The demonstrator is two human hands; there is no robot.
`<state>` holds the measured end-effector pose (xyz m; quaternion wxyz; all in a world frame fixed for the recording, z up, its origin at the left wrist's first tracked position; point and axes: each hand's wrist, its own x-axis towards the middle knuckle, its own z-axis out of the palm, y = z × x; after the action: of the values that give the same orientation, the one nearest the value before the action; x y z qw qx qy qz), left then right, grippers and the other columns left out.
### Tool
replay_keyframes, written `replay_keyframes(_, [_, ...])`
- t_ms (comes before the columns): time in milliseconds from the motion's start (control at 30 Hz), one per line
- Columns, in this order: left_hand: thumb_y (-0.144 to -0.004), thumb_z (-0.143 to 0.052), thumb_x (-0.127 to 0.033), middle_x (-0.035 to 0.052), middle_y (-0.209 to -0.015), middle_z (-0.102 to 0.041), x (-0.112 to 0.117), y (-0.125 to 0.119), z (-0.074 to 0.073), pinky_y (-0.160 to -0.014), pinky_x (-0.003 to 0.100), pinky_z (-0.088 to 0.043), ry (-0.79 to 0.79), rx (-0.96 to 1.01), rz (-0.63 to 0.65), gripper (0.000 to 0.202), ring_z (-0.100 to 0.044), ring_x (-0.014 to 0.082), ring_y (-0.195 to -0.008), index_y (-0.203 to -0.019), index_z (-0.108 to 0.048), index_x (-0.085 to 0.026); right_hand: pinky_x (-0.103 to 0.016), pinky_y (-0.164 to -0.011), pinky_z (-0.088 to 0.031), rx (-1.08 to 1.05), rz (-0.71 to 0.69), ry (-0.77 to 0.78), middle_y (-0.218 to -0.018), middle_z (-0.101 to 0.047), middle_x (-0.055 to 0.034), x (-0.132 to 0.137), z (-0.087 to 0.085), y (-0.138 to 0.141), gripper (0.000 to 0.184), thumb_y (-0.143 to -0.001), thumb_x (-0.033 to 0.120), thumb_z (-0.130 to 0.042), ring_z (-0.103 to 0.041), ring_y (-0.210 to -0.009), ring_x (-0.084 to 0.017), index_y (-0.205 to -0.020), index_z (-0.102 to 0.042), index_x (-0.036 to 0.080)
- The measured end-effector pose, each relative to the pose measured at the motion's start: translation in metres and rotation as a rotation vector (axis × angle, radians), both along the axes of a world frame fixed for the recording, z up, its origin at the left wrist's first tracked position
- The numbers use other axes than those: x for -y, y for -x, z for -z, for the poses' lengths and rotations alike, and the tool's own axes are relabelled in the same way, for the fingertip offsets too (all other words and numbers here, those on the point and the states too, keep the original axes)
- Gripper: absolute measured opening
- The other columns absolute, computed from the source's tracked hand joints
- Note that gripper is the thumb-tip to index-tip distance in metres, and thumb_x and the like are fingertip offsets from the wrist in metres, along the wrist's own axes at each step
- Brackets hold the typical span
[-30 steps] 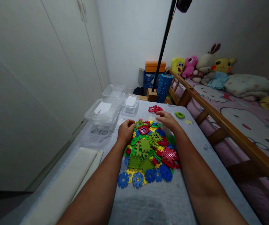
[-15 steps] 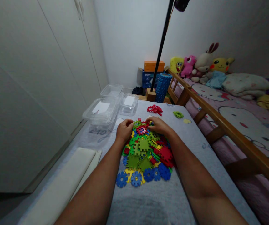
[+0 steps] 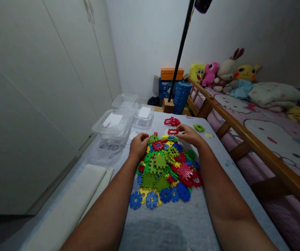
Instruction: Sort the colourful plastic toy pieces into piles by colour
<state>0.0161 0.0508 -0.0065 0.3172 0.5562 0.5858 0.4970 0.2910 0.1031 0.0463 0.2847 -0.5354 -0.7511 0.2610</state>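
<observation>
A pile of plastic interlocking pieces [image 3: 160, 162] in green, red, blue and yellow lies on the cloth-covered surface between my arms. My right hand [image 3: 189, 135] is beyond the pile's far right side, fingertips closed on the edge of a red rectangular frame piece [image 3: 173, 131]. Just past it sit several red pieces [image 3: 172, 121] in a small heap. My left hand [image 3: 139, 144] rests against the pile's far left edge with curled fingers. Whatever those fingertips hold is hidden.
Clear plastic boxes [image 3: 113, 123] stand at the back left. A folded white sheet [image 3: 68, 202] lies along the left. Green toothed pieces [image 3: 199, 128] lie at the back right. A wooden bed rail [image 3: 244, 134] borders the right side, and a black pole [image 3: 181, 48] rises behind.
My right hand has moved right, away from the top of the pile, with the red frame piece at its fingertips. My left hand has stayed in place.
</observation>
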Motion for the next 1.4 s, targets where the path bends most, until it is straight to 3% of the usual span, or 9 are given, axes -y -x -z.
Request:
replay_keyframes(167, [-0.075, -0.058, -0.028, 0.0045, -0.089, -0.076, 0.001, 0.000, -0.001, -0.082, 0.032, -0.053, 0.006, -0.003, -0.004, 0.021, -0.069, 0.0203, -0.083, -0.089, -0.071, -0.019, -0.031, -0.081, -0.045, 0.068, 0.292, -0.141, -0.089, -0.064, -0.0022, -0.013, 0.025, -0.014, 0.021, -0.066, 0.026, -0.070, -0.058, -0.089, -0.021, -0.084, -0.059, 0.021])
replay_keyframes(300, [-0.076, -0.058, -0.030, 0.0045, -0.091, -0.076, 0.001, 0.001, 0.000, -0.082, 0.031, -0.053, 0.007, -0.004, 0.001, 0.021, -0.069, 0.0197, -0.084, -0.088, -0.071, -0.019, -0.028, -0.075, -0.043, 0.189, 0.315, -0.065, -0.088, -0.065, -0.0024, -0.013, 0.037, -0.018, 0.021, -0.069, 0.026, -0.072, -0.058, -0.084, -0.020, -0.085, -0.060, 0.021])
replay_keyframes(500, [-0.076, -0.057, -0.030, 0.0049, -0.091, -0.076, 0.000, 0.000, 0.001, -0.084, 0.032, -0.053, 0.009, -0.010, 0.004, 0.020, -0.069, 0.0200, -0.085, -0.088, -0.071, -0.019, -0.029, -0.082, -0.044, 0.346, 0.359, -0.079, -0.102, -0.068, -0.0080, -0.012, 0.041, -0.016, 0.030, -0.073, 0.021, -0.073, -0.060, -0.093, -0.021, -0.102, -0.067, 0.018])
replay_keyframes(633, [-0.076, -0.057, -0.030, 0.0052, -0.093, -0.076, 0.000, 0.000, 0.001, -0.086, 0.033, -0.052, 0.003, -0.020, 0.000, 0.021, -0.069, 0.0201, -0.086, -0.087, -0.071, -0.019, -0.030, -0.084, -0.043, 0.402, 0.359, -0.099, -0.098, -0.068, -0.0093, -0.014, 0.046, -0.016, 0.025, -0.075, 0.022, -0.072, -0.060, -0.094, -0.023, -0.099, -0.072, 0.016])
replay_keyframes(867, [-0.077, -0.057, -0.029, 0.0048, -0.093, -0.076, 0.000, 0.000, 0.001, -0.086, 0.032, -0.052, 0.001, -0.023, 0.000, 0.020, -0.069, 0.0198, -0.086, -0.087, -0.071, -0.019, -0.029, -0.084, -0.045, 0.288, 0.414, -0.092, -0.095, -0.067, -0.0048, -0.017, 0.048, -0.026, 0.020, -0.070, 0.026, -0.073, -0.060, -0.094, -0.021, -0.088, -0.069, 0.019])
replay_keyframes(1133, [-0.076, -0.058, -0.029, 0.0037, -0.088, -0.076, 0.001, 0.000, 0.000, -0.081, 0.032, -0.052, -0.003, -0.008, -0.003, 0.020, -0.069, 0.0201, -0.083, -0.087, -0.071, -0.020, -0.028, -0.070, -0.047, 0.049, 0.310, -0.014, -0.085, -0.066, -0.0002, -0.016, 0.046, -0.034, 0.029, -0.064, 0.027, -0.074, -0.060, -0.078, -0.019, -0.089, -0.062, 0.022])
replay_keyframes(1400, [-0.076, -0.057, -0.028, 0.0048, -0.089, -0.076, 0.001, 0.000, -0.002, -0.082, 0.033, -0.052, 0.006, -0.019, -0.008, 0.021, -0.069, 0.0210, -0.085, -0.089, -0.071, -0.019, -0.029, -0.067, -0.047, -0.087, 0.657, -0.055, -0.074, -0.064, -0.0029, -0.058, 0.034, -0.028, 0.020, -0.073, 0.039, -0.068, -0.059, -0.071, -0.019, -0.070, -0.056, 0.023])
